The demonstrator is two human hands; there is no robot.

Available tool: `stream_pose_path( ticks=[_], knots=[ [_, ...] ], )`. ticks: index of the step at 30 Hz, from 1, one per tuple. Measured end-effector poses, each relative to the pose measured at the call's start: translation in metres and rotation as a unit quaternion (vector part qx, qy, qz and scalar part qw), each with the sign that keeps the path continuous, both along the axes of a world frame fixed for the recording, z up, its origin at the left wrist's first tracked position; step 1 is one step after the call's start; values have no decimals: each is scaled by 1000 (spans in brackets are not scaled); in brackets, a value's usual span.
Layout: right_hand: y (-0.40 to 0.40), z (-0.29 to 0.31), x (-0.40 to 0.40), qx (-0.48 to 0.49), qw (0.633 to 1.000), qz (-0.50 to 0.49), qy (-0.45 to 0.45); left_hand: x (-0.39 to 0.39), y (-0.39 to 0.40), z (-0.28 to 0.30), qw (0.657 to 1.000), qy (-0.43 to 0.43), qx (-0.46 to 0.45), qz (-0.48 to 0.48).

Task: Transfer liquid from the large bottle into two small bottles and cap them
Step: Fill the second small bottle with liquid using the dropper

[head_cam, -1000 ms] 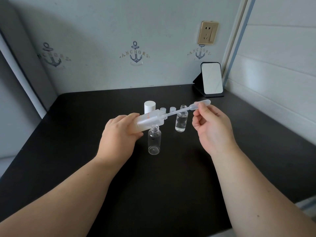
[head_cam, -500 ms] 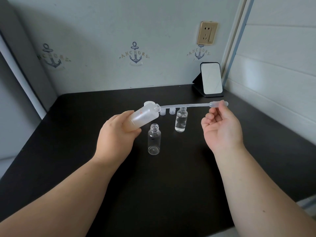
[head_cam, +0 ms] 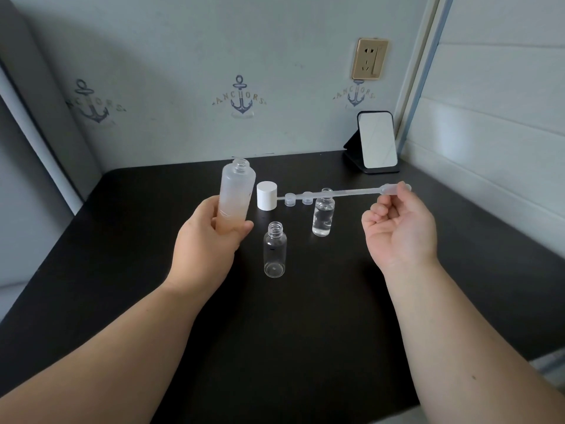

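Bottle and dropper aloft.
Your left hand (head_cam: 201, 243) grips the frosted plastic large bottle (head_cam: 237, 195); your right hand (head_cam: 399, 228) pinches the clear pipette (head_cam: 351, 192), which crosses the filled small bottle (head_cam: 323, 217), two clear caps (head_cam: 298, 198) and the white lid (head_cam: 267, 195).

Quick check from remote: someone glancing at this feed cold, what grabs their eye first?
The frosted large bottle, uncapped and upright, gripped in the left hand above the black table. Next, the long pipette pinched by the right hand, stretching over the small bottles: one empty, one holding liquid.
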State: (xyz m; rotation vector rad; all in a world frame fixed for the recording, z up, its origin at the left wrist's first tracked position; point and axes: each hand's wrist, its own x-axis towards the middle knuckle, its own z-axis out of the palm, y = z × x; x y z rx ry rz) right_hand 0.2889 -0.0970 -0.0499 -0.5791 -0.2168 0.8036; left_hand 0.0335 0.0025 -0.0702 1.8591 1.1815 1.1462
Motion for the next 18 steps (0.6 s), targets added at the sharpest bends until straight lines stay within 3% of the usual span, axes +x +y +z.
stream_pose_path(
  ticks=[18],
  knots=[
    [3,-4,3,-4,1000,12,-20,-1,-2,4,999,-24,-46,-14]
  ],
)
